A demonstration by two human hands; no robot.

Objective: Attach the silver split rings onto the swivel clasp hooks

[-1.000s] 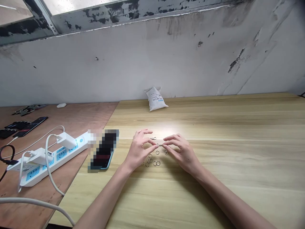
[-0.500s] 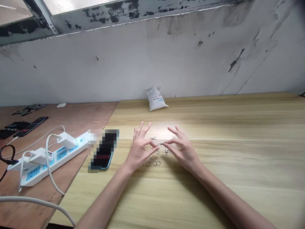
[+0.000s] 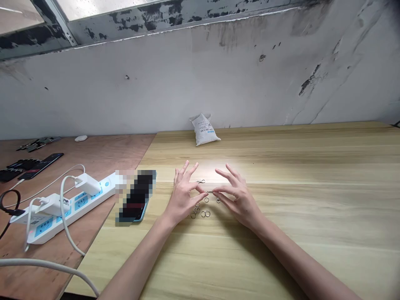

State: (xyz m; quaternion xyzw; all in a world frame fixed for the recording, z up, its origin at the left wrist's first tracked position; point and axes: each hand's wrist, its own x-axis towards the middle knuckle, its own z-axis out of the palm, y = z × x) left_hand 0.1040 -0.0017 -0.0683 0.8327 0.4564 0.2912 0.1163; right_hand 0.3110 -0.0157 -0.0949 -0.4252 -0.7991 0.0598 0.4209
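Over the light wooden table (image 3: 281, 216), my left hand (image 3: 183, 193) and my right hand (image 3: 236, 196) meet fingertip to fingertip. Between thumb and forefinger of each is pinched a small metal clasp piece (image 3: 210, 192), while the other fingers are spread upward. Several small metal rings (image 3: 200, 210) lie scattered on the table just below the hands. Another small metal clasp (image 3: 201, 181) lies a little beyond them.
A phone (image 3: 137, 198) lies left of my left hand. A white power strip (image 3: 62, 206) with chargers and cables sits on the reddish table (image 3: 103, 154) at the left. A small white bag (image 3: 204, 130) leans near the wall.
My fingers, curled a second ago, have spread upward while thumbs and forefingers keep pinching the small metal piece. The hands stay in the same spot.
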